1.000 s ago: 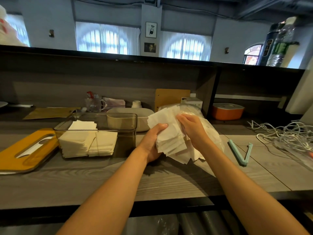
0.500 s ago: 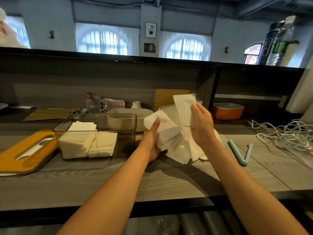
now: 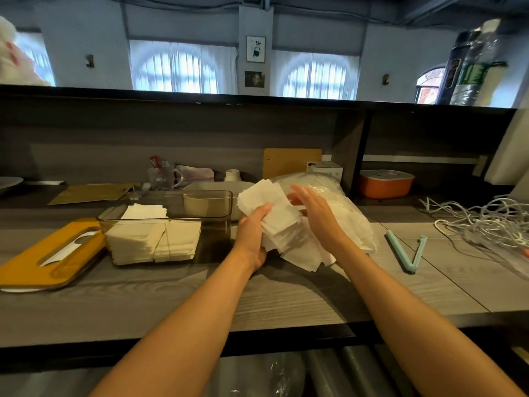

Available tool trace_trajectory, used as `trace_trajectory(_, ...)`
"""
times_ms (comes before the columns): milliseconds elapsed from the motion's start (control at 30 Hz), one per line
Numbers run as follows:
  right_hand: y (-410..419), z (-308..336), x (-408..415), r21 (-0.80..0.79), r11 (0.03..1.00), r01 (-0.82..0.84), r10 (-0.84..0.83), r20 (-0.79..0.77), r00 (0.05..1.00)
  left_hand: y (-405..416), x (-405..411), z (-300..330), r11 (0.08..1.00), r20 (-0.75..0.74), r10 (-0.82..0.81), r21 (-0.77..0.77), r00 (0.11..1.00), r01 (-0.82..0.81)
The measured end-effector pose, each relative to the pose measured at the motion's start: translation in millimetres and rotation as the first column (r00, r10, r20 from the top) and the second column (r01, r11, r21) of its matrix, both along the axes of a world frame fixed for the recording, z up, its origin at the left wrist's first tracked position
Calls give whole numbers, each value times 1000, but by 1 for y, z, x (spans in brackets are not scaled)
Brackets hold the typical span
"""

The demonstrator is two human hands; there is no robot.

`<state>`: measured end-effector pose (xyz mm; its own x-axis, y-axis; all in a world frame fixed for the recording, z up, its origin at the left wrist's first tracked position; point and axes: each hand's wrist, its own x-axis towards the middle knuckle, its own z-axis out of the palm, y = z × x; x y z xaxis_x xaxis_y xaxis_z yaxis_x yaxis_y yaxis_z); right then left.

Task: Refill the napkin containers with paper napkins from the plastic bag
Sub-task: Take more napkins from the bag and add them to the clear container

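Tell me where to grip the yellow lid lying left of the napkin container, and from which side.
Probably grip the yellow lid at its near right edge, which sits raised against the container. Come from above with thumb on top; elsewhere it appears to lie flat on the counter.

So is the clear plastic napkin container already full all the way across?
No: the clear plastic napkin container holds white napkin stacks only in its left part, while its right end is bare.

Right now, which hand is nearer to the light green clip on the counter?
Right. The right hand is over the plastic bag, left of the light green clip; the left hand, gripping napkins, is farther left.
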<state>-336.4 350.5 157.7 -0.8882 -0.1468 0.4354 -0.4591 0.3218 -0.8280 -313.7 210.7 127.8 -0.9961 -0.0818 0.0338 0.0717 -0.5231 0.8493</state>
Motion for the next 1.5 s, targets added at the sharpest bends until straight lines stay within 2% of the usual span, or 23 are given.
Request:
trace_trajectory(100, 3, -10, 2, -25, 999, -42, 44, 68, 997, -2, 11, 2, 1000, -23, 10, 6, 1000, -10)
trace_trajectory(233, 3, -4, 11, -257, 966, 20, -2, 68, 998, -8, 23, 3, 997, 30, -40, 64, 999, 38)
trace_trajectory(367, 6, -2, 35, -426, 902, 62, -45, 51, 998, -6, 29, 2, 999, 65, -25, 28, 998, 23)
trace_trajectory(467, 1, -13, 54, -388, 921, 43, 1, 113, 994, -3, 40, 3, 999, 51, -22, -33, 998, 24)
trace_trajectory(600, -5, -19, 76, -127, 991, -36, 51, 121, 991, 1, 62, 8, 993, -9, 1, -116, 1000, -2)
trace_trajectory(767, -8, -26, 94, -63, 986, -152, 162, 222, 962, 0, 84, 7, 986, 21, 26, -163, 999, -22)
trace_trajectory(1033, 0, -23, 101, -309, 913, -266, 360, 302, 883, -1, 104, 9, 987, -15, -36, -155, 999, 33)
trace_trajectory(1233, 4, -20, 102, -344, 925, -159, 271, 306, 913, -1, 105, 7, 994, -2, 37, -98, 999, -37)
trace_trajectory(1400, 11, -23, 94, -601, 800, 1, 168, 225, 960, -3, 104, 3, 998, 42, 61, -24, 997, -60)
trace_trajectory(1500, 10, -23, 91, -588, 809, 19, 152, 240, 959, -6, 99, 0, 993, 31, 80, -94, 996, -77)
